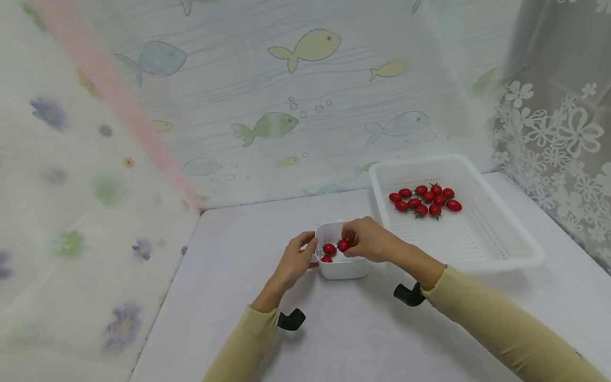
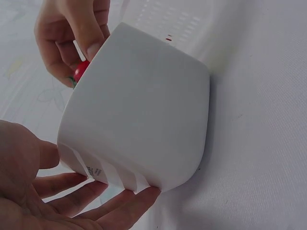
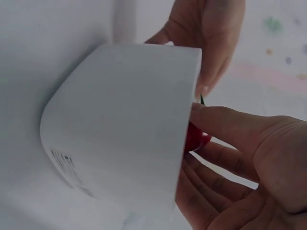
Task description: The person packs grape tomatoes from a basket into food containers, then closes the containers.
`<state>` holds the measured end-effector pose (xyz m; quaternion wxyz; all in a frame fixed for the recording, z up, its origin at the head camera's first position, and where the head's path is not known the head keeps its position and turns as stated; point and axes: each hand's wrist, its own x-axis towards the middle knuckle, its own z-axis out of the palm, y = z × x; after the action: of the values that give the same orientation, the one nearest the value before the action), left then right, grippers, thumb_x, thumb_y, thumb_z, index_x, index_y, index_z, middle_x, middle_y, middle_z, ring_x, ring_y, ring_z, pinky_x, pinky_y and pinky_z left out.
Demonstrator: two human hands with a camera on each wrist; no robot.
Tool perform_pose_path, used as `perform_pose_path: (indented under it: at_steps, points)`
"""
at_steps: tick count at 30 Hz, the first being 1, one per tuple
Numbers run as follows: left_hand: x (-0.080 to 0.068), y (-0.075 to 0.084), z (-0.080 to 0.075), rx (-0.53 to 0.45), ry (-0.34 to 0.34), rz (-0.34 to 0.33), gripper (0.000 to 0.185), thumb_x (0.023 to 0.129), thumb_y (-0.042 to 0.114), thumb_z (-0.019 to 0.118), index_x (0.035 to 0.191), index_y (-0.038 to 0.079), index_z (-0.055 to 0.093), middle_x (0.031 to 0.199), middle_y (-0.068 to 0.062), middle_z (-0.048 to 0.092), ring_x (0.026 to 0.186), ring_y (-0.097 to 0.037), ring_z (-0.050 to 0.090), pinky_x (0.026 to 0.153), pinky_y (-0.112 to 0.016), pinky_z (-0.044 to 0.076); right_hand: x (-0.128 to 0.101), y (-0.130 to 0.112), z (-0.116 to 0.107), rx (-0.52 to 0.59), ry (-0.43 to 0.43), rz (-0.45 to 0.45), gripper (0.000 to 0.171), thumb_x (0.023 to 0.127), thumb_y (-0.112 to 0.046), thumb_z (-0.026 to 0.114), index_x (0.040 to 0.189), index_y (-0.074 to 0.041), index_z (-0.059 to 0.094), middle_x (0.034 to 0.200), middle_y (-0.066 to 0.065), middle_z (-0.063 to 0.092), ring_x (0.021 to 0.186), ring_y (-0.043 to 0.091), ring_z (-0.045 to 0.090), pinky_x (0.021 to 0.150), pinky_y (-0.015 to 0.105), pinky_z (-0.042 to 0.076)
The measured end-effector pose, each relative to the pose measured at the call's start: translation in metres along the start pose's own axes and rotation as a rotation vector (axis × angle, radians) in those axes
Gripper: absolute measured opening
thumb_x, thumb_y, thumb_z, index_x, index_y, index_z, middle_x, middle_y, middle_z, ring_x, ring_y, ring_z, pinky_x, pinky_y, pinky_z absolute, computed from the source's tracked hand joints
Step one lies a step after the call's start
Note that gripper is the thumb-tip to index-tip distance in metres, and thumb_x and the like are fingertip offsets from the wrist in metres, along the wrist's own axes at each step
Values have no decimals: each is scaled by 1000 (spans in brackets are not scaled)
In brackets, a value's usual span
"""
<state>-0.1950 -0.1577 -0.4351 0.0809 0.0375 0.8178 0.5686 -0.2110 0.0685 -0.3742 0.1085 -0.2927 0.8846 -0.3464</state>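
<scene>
A small white square container stands on the table with several cherry tomatoes inside. At its left side my left hand holds the container, fingertips along the outer wall and thumb by the rim, as the left wrist view also shows. My right hand is over the container's right rim, pinching a red cherry tomato with a green stem between thumb and fingers. In the right wrist view the container wall partly hides that tomato.
A large white perforated basket stands at the back right, close to the container, with a cluster of cherry tomatoes in it. A white cloth covers the table. Printed curtains hang behind and to the left.
</scene>
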Motion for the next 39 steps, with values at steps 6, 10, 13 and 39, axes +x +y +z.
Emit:
perform_pose_path:
  at_steps: [6,10,13,39]
  points:
    - [2,0,0,-8,-12,1,43,110,22,48,149,4,48,157,-19,42,136,-43,51,87,-42,62,12,3,13,-64,25,26,19,86,-1,79,101,0,69,86,5,69,77,18,60,71,28,60]
    - [2,-1,0,-15,-17,5,42,110,21,48,148,3,48,157,-20,42,136,-43,51,87,-42,63,20,5,22,-108,43,39,16,84,0,80,95,-1,68,80,3,65,73,17,57,67,27,56]
    - [2,-1,0,-17,-21,11,42,110,21,48,148,2,48,157,-21,42,136,-44,51,86,-42,63,24,6,28,-164,52,50,16,83,0,82,90,-3,67,77,1,63,73,17,55,66,27,54]
    - [2,-5,-2,-47,-28,48,42,110,22,48,147,0,49,155,-24,43,133,-46,52,87,-47,62,47,4,39,-322,-113,100,15,82,-3,85,92,-3,73,74,1,64,71,16,54,64,27,52]
